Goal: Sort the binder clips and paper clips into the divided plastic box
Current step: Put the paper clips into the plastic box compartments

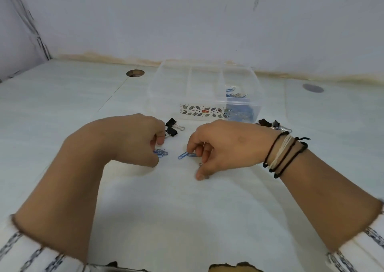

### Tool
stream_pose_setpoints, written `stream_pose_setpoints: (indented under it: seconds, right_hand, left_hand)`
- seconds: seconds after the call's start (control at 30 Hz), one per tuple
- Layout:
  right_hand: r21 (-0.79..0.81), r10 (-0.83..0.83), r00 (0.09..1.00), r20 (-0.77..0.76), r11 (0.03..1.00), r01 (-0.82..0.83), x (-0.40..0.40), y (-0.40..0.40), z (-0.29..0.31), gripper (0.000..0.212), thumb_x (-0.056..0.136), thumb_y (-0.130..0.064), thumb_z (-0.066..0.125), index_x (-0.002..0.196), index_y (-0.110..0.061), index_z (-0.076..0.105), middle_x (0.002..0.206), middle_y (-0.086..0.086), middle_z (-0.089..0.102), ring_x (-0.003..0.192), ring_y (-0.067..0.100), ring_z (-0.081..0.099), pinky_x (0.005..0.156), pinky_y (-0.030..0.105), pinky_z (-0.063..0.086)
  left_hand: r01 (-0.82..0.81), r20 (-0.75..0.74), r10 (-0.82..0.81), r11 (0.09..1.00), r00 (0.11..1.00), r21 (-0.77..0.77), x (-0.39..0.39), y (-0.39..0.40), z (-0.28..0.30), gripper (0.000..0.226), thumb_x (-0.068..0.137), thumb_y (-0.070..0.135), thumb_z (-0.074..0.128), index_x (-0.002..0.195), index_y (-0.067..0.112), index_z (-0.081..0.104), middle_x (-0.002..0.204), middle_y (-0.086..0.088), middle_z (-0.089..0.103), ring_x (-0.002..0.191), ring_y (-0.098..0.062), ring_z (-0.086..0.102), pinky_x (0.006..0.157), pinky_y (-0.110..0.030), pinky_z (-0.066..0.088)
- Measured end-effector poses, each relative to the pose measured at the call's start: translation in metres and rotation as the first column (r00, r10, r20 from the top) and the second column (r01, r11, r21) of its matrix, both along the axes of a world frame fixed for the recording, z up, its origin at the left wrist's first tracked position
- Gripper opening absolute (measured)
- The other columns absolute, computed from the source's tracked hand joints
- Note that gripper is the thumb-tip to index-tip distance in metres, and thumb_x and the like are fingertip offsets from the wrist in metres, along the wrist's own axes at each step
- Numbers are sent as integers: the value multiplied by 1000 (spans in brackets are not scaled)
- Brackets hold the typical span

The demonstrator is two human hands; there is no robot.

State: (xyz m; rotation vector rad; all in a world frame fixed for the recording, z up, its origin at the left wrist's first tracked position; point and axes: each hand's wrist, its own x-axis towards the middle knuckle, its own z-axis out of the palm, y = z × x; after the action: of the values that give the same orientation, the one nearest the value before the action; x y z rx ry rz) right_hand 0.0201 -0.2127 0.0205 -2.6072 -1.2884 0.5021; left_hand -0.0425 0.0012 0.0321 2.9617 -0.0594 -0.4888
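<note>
**On the white table: two hands gathering paper clips in front of the divided box**

On the white table (62,109), both hands are working just in front of the clear divided plastic box (204,88). The left hand (133,138) is curling its grip around a small bunch of blue paper clips (161,153), pinching them against the table. The right hand (226,145), wearing black and cream wrist cords (284,155), is closing finger and thumb on a single blue paper clip (184,155). Two black binder clips (172,127) are lying just beyond the left hand, and more binder clips (271,124) are sitting beside the right wrist, near the box's front corner. Blue paper clips are already lying in the box's right compartment (236,97); the other compartments are showing no contents.
</note>
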Motion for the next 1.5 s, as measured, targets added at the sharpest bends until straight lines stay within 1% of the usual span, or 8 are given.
stream_pose_setpoints:
  seconds: [0.13, 0.3, 0.63, 0.73, 0.83, 1.0, 1.27, 1.5]
  right_hand:
    - [66, 13, 1000, 6, 998, -13, 4, 0, -5, 60, 75, -54, 82, 124, -23, 66, 104, -12, 61, 90, 3, 68, 84, 29, 59]
    - [45, 53, 998, 34, 998, -54, 4, 0, -6, 59, 73, -58, 81, 122, -27, 68, 105, -11, 57, 88, 1, 62, 83, 29, 56]
    - [85, 125, 992, 22, 988, -126, 5, 5, -10, 15, 86, -35, 77, 97, -25, 74, 97, -8, 65, 84, 5, 67, 81, 31, 56]
    - [83, 111, 993, -38, 991, -107, 8, -3, -7, 23, 88, -42, 74, 107, -29, 73, 101, -11, 66, 91, 4, 67, 86, 32, 57]
    - [49, 103, 986, -132, 994, -98, 10, -10, -4, 42, 80, -41, 82, 120, -36, 68, 107, -15, 61, 99, 3, 64, 89, 27, 55]
    - [67, 98, 990, -101, 994, -91, 11, -4, -8, 26, 77, -33, 85, 100, -31, 74, 99, -11, 68, 89, 7, 68, 84, 34, 57]
    - [-34, 30, 991, -128, 999, -35, 12, -5, -5, 14, 83, -36, 80, 89, -26, 71, 73, -13, 66, 63, -1, 57, 59, 11, 44]
    - [-113, 41, 993, -114, 992, -54, 6, -8, -3, 14, 91, -40, 71, 92, -26, 68, 80, -11, 64, 70, 3, 56, 65, 21, 44]
  left_hand:
    - [29, 1, -29, 991, 1000, -134, 0, -1, -3, 27, 75, 31, 78, 97, 36, 64, 88, 14, 70, 78, -4, 67, 78, -34, 59]
    - [24, 56, -15, 986, 998, -165, 1, 3, -6, 31, 73, 40, 87, 100, 37, 73, 93, 16, 67, 85, -4, 69, 82, -33, 59]
    - [53, 88, -36, 979, 995, -198, 10, 3, -13, 10, 78, 25, 85, 81, 34, 81, 67, 26, 72, 64, 9, 64, 59, -13, 42]
    - [70, 105, -49, 976, 993, -206, 8, 4, -13, 5, 80, 29, 82, 82, 33, 80, 69, 22, 73, 65, 5, 65, 58, -15, 47]
    - [80, 110, -57, 973, 992, -215, 6, 1, -13, 16, 76, 39, 84, 88, 33, 76, 84, 14, 75, 76, -3, 70, 74, -28, 59]
    - [74, 103, -47, 958, 994, -278, 8, -1, -14, 21, 72, 37, 89, 91, 34, 79, 89, 14, 75, 81, -3, 70, 81, -28, 58]
    - [93, 95, -68, 953, 993, -287, 11, -4, -16, 10, 76, 26, 88, 80, 32, 81, 80, 14, 77, 75, 0, 69, 74, -23, 55]
    - [130, 54, -120, 956, 991, -264, 9, -1, -17, 13, 85, 19, 78, 78, 29, 77, 76, 13, 76, 66, -1, 67, 61, -12, 46]
